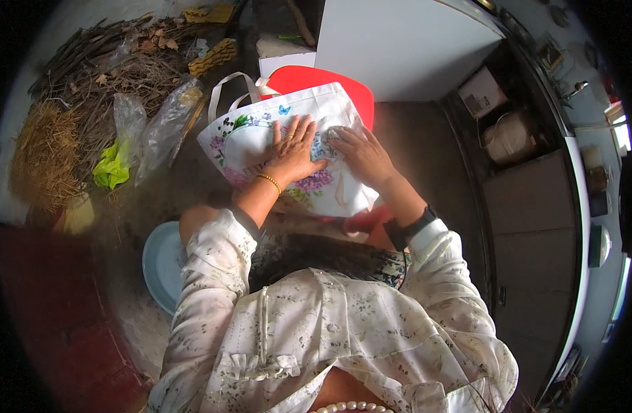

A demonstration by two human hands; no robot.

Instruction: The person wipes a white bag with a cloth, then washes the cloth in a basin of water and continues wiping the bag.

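Note:
A white tote bag (243,147) printed with flowers and a blue butterfly lies over a red seat or stool top (354,90), its two cloth handles spread toward the upper left. My left hand (294,152), with a ring and a gold-coloured bracelet, rests flat on the bag's front, fingers apart. Beside it, at the bag's right part, my right hand (360,155) presses on a crumpled light cloth or wad (330,137); its fingertips cover part of it. Whether the fingers grip this wad cannot be told.
Twigs and straw (120,72) are heaped at upper left, with clear plastic bags (163,126) and a yellow-green bag (111,165) beside them. A pale blue basin (161,266) stands on the floor near my left leg. Dark cabinets (530,206) line the right side; a white panel (393,46) stands behind the seat.

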